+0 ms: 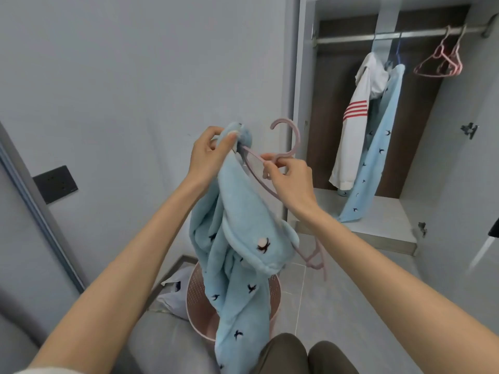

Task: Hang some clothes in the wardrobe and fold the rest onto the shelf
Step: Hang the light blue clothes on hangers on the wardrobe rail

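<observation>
Wardrobe (391,125) is seen open at upper right. On its rail (421,33) two pieces are already hung: a white shirt (353,130) with red stripes and a blue garment (376,157), touching each other. Spare hangers (442,63) are left bare further right on the rail. No folded item is seen on the visible part of the shelf (383,211), so the folding part is judged not yet begun.

A third piece, a blue fleece (232,252), is held up mid-frame, well short of the wardrobe. Its long axis is roughly vertical: the top end is up at the left hand and the tail is dropped into the pink basket (197,300). Basket contents are hidden by it. A white item (172,290) is left beside the basket.

The pink hanger (297,136) is partly threaded into the fleece. Its long axis is tilted, high at left and low at right, the low tip poking out under the cloth. The hook is pointed up and opens to the left.

The fleece's top edge is pinched by the left hand (208,155) at the hanger's high end. The hanger neck below the hook is pinched by the right hand (291,179).

Step judged: fleece being seated on the hanger; hanging it still left.
</observation>
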Motion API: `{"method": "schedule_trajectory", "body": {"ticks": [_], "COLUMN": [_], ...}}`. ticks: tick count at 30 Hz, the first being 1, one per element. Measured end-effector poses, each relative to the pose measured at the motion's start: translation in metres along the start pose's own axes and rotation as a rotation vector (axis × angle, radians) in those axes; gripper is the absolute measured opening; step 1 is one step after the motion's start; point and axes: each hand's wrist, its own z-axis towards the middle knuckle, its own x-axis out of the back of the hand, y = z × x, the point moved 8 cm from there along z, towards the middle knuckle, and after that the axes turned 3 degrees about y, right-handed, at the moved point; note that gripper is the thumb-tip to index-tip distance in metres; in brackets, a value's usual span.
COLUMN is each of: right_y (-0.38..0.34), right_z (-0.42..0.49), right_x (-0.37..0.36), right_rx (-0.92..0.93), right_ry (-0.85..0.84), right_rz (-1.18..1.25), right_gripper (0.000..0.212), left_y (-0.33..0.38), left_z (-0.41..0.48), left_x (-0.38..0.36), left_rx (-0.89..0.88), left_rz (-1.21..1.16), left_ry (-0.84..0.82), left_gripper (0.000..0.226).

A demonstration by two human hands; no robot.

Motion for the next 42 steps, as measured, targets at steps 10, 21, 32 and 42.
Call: {"method": "schedule_trajectory", "body": {"ticks": [10, 21, 32, 42], "right_y": [0.030, 0.064, 0.063, 0.037], "right_z": [-0.023, -0.044, -0.054, -0.079], "right_x": [-0.020, -0.042, -0.044, -0.033], "right_rx": [-0.043, -0.142, -0.084, 0.512], "right_ry": [-0.217, -0.324, -0.280, -0.210], "right_rz": [-0.050, -0.123, 0.006, -0.452], "right_gripper": [0.028, 0.027, 0.021, 0.024], "left_y": [-0.033, -0.061, -0.078, -0.113], "left_z": [-0.030, -0.054, -0.063, -0.057], "left_x": [0.000, 0.000, -0.013, 0.030], "left_rx": [-0.079, 0.022, -0.420, -0.133], "left_rz": [0.373, 0.391, 0.971, 0.888], "left_ry": [-0.110, -0.155, -0.518, -0.322], "left_gripper": [0.014, 0.016, 0.038, 0.027]}}
